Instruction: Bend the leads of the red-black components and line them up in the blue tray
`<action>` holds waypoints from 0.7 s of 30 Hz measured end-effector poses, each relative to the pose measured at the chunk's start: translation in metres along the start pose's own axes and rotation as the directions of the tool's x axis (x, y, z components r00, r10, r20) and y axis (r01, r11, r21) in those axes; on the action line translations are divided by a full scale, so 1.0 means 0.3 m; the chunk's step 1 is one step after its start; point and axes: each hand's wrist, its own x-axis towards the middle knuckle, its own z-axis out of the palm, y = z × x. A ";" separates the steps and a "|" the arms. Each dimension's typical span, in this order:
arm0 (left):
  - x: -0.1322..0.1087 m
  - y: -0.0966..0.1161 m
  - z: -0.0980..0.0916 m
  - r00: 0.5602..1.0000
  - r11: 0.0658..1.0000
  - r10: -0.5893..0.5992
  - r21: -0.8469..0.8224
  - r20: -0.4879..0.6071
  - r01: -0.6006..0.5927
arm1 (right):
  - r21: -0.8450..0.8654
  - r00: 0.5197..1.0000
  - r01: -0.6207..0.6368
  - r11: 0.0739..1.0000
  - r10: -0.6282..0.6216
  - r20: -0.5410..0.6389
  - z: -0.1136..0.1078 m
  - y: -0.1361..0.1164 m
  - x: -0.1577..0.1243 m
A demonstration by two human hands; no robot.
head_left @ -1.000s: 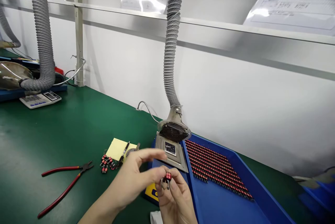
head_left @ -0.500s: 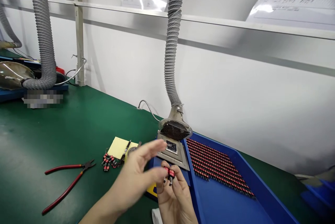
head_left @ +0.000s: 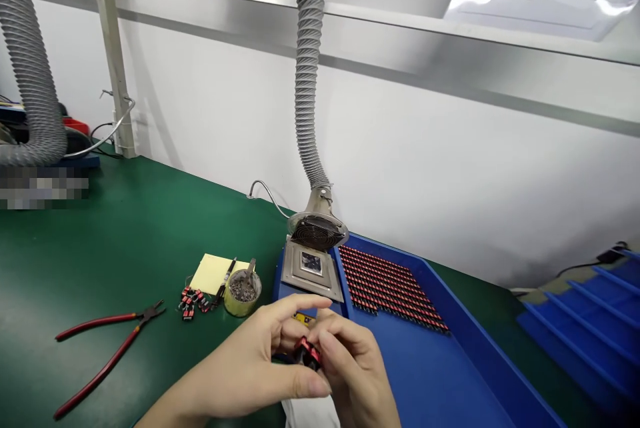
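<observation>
In front of the blue tray, a small red-and-black electronic component sits between my two hands. My right hand pinches it with thumb and fingers. From the left, my left hand curves around it, thumb and forefinger spread apart and a bent finger close against it. Part of the component is hidden by the fingers. White cloth-like material shows below the hands. Beyond them stands a metal plate unit with a small square shiny well.
The blue tray at right holds rows of red-and-black components. Left are red-handled pliers, loose components, a yellow notepad, a pen and a tin of grey bits. A fume hose hangs behind.
My left hand has come down and closer around the component, its thumb now below it. The component has turned in my right hand. The view has shifted right and slightly down.
</observation>
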 end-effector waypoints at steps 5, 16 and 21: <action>-0.013 0.021 0.008 0.999 0.989 -0.037 0.141 -0.029 0.041 | 0.105 0.984 0.124 0.987 -0.108 -0.144 -0.048 -0.019 0.013; -0.023 0.004 0.008 0.988 0.965 0.036 0.261 -0.153 0.005 | -0.177 0.989 0.143 0.974 -0.136 0.048 -0.027 0.005 0.007; -0.023 0.010 0.008 0.987 0.952 0.055 0.305 -0.149 -0.007 | -0.105 0.990 0.142 0.984 -0.139 0.034 -0.019 0.019 0.012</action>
